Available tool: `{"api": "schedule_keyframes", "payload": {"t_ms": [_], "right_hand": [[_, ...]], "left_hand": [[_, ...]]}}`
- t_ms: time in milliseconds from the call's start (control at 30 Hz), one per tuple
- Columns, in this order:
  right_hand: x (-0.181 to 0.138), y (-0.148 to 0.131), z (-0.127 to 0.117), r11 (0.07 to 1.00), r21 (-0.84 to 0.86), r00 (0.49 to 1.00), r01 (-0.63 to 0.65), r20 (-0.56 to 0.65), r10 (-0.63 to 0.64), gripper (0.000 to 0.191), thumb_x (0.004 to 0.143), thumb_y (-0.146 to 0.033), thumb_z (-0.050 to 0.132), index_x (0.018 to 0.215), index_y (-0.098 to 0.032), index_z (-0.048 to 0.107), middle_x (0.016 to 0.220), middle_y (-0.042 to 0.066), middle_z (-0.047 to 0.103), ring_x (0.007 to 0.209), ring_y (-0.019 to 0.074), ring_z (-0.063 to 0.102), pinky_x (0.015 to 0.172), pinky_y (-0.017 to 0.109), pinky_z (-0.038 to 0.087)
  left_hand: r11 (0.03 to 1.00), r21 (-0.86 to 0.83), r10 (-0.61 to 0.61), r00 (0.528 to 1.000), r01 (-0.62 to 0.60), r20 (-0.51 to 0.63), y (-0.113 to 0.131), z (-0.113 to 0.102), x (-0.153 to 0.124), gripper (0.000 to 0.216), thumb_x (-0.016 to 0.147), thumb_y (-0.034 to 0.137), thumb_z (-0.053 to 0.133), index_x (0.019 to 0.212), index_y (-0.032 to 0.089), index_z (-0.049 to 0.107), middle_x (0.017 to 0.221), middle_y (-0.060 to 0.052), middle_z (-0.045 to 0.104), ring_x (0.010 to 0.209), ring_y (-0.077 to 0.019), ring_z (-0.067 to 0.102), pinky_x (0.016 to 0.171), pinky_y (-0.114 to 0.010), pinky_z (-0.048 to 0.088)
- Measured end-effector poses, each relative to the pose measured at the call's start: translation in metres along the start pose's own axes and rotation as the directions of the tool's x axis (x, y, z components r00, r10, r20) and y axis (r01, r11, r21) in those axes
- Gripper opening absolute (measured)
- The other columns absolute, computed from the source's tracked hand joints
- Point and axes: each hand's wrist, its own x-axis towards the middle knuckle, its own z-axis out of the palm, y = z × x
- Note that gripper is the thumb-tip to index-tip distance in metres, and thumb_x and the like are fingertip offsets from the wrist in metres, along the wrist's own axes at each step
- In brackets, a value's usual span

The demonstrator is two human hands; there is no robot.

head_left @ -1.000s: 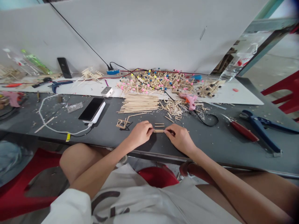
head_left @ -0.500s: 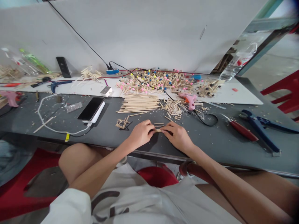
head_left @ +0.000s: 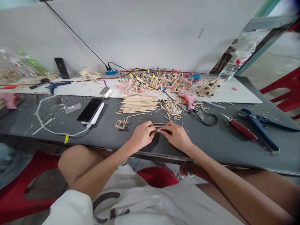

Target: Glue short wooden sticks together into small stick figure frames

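My left hand [head_left: 142, 135] and my right hand [head_left: 177, 136] meet at the near edge of the grey table [head_left: 112, 134]. Both pinch a short bundle of wooden sticks [head_left: 158, 130] between their fingertips, one hand at each end. Two more short sticks [head_left: 158, 124] lie just beyond the fingers. A small glued stick frame [head_left: 122, 123] rests to the left of my left hand. A stack of long sticks [head_left: 138, 104] lies farther back.
A phone on a white power bank [head_left: 91, 110] with a white cable sits at left. A pink glue gun [head_left: 188, 99], cut stick scraps [head_left: 173, 107] and a heap of bead-tipped stick pieces [head_left: 161, 82] lie behind. Red-handled cutters [head_left: 241, 129] and blue pliers [head_left: 260, 128] lie at right.
My two hands have drawn closer together over the short stick bundle, so less of it shows between the fingers. The view has shifted slightly.
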Motion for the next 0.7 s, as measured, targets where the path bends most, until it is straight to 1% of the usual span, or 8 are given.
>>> {"api": "schedule_keyframes", "payload": {"t_ms": [33, 100, 167, 267, 400, 567, 633, 700], "right_hand": [[-0.0008, -0.0014, -0.0008, 1.0, 0.01, 1.0, -0.005, 0.004, 0.005, 0.019, 0.089, -0.025, 0.062, 0.104, -0.02, 0.072, 0.09, 0.005, 0.067, 0.065, 0.0144, 0.059, 0.065, 0.027, 0.047], [-0.0023, -0.0041, -0.0023, 1.0, 0.024, 1.0, -0.011, 0.024, 0.01, 0.035, 0.083, -0.027, 0.067, 0.117, -0.02, 0.065, 0.091, 0.004, 0.067, 0.066, 0.0153, 0.058, 0.064, 0.027, 0.046], [-0.0031, -0.0061, -0.0031, 1.0, 0.019, 0.999, -0.025, 0.042, 0.024, 0.045, 0.079, -0.025, 0.071, 0.122, -0.021, 0.061, 0.091, 0.003, 0.067, 0.068, 0.0162, 0.059, 0.064, 0.027, 0.046], [-0.0023, -0.0066, -0.003, 0.999, 0.011, 0.997, -0.051, 0.065, 0.051, 0.039, 0.077, -0.021, 0.068, 0.116, -0.021, 0.061, 0.088, 0.002, 0.067, 0.067, 0.0157, 0.058, 0.063, 0.026, 0.045], [0.0, -0.0038, -0.0026, 0.998, 0.044, 0.994, -0.047, 0.096, 0.042, 0.035, 0.076, -0.017, 0.064, 0.11, -0.021, 0.058, 0.086, 0.001, 0.068, 0.063, 0.0143, 0.057, 0.061, 0.025, 0.043], [-0.0002, -0.0012, -0.0051, 0.998, 0.06, 0.997, -0.038, 0.069, 0.034, 0.028, 0.073, -0.011, 0.056, 0.099, -0.021, 0.057, 0.083, 0.0, 0.067, 0.054, 0.0107, 0.053, 0.057, 0.023, 0.042], [-0.0009, 0.0003, -0.0073, 0.993, 0.099, 0.998, -0.058, 0.042, 0.054, 0.023, 0.073, -0.012, 0.055, 0.093, -0.02, 0.058, 0.079, -0.001, 0.066, 0.049, 0.0093, 0.051, 0.055, 0.022, 0.042], [-0.0017, 0.0024, -0.0092, 0.972, 0.196, 0.992, -0.128, 0.042, 0.122, 0.016, 0.078, -0.016, 0.052, 0.092, -0.02, 0.058, 0.075, -0.001, 0.066, 0.045, 0.009, 0.05, 0.05, 0.022, 0.041]], "left_hand": [[1.0, 0.0, -0.002, 1.0, 0.002, 0.003, 0.0001, -0.0002, 0.0002, 0.018, 0.09, 0.018, 0.055, 0.083, 0.02, 0.071, 0.091, -0.005, 0.062, 0.084, -0.0167, 0.062, 0.074, -0.026, 0.049], [1.0, 0.001, -0.003, 1.0, 0.003, 0.013, 0.0003, -0.0011, 0.0006, 0.017, 0.09, 0.018, 0.056, 0.082, 0.02, 0.071, 0.091, -0.005, 0.061, 0.082, -0.0162, 0.061, 0.073, -0.025, 0.048], [1.0, 0.006, 0.0, 1.0, 0.0, 0.021, 0.001, -0.0022, 0.0007, 0.018, 0.09, 0.018, 0.055, 0.082, 0.02, 0.071, 0.09, -0.005, 0.061, 0.082, -0.0163, 0.061, 0.073, -0.025, 0.048], [1.0, 0.021, 0.006, 1.0, -0.007, 0.028, 0.0021, -0.0026, 0.0004, 0.019, 0.09, 0.017, 0.053, 0.082, 0.019, 0.07, 0.09, -0.006, 0.061, 0.084, -0.0172, 0.062, 0.073, -0.026, 0.048], [1.0, 0.026, 0.003, 0.999, -0.004, 0.032, 0.0016, -0.0009, -0.0004, 0.018, 0.092, 0.019, 0.053, 0.083, 0.019, 0.07, 0.091, -0.006, 0.062, 0.084, -0.0174, 0.062, 0.073, -0.026, 0.048], [1.0, 0.012, 0.016, 1.0, -0.017, 0.027, 0.0001, -0.0002, -0.0009, 0.018, 0.092, 0.019, 0.053, 0.085, 0.019, 0.07, 0.09, -0.006, 0.062, 0.086, -0.0177, 0.062, 0.075, -0.026, 0.048], [1.0, 0.01, 0.018, 1.0, -0.018, 0.024, 0.0002, -0.0006, -0.0012, 0.019, 0.093, 0.019, 0.052, 0.085, 0.019, 0.07, 0.089, -0.006, 0.061, 0.085, -0.0174, 0.062, 0.075, -0.026, 0.048], [1.0, 0.008, 0.023, 1.0, -0.023, 0.019, 0.0003, -0.0008, -0.0017, 0.021, 0.093, 0.019, 0.051, 0.086, 0.019, 0.07, 0.089, -0.006, 0.061, 0.084, -0.017, 0.062, 0.075, -0.026, 0.048]]}}
